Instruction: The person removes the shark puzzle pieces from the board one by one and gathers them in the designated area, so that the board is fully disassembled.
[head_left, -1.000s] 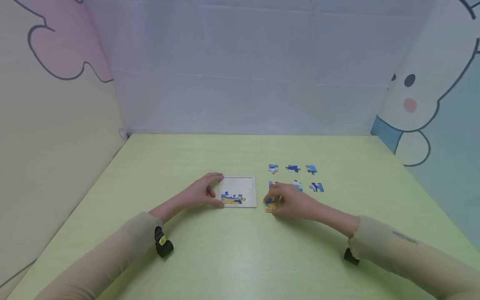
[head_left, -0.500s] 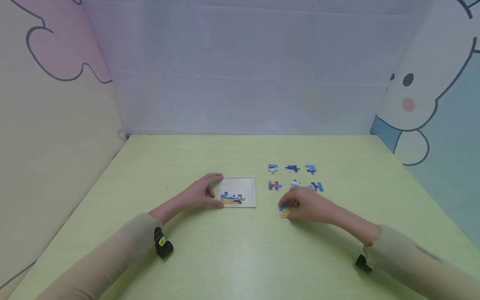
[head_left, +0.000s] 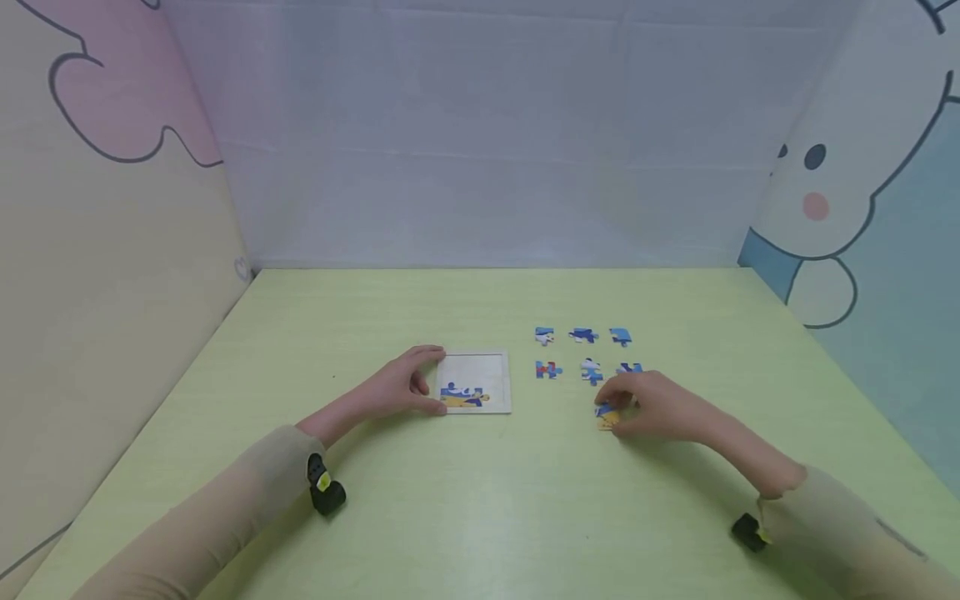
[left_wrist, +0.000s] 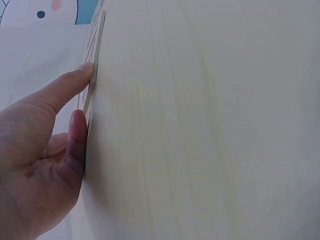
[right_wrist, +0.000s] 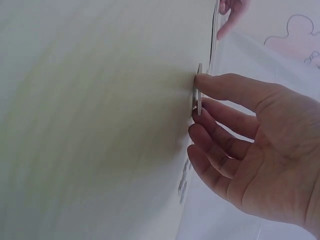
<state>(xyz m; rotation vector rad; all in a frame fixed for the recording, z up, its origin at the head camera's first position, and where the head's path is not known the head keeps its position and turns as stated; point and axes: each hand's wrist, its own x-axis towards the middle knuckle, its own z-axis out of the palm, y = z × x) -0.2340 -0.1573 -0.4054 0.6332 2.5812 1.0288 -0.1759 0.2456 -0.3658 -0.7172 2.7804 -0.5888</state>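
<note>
In the head view, a square white puzzle tray lies flat on the table with joined blue and yellow puzzle pieces in its lower left. My left hand holds the tray's left side, thumb at the near corner and fingers at the far one. Its thumb also rests on the tray edge in the left wrist view. To the right of the tray, my right hand pinches a blue and yellow puzzle piece between thumb and fingers. Seen edge-on in the right wrist view, that piece stands close over the table.
Loose puzzle pieces lie in two rows beyond my right hand, among them a red and blue piece and a blue piece. The pale green table ends at a white backdrop, with cartoon-printed side walls.
My right hand has carried the pinched piece rightward, away from the tray, uncovering the red and blue piece and partly covering the right piece of the near row. The left hand keeps its place.
</note>
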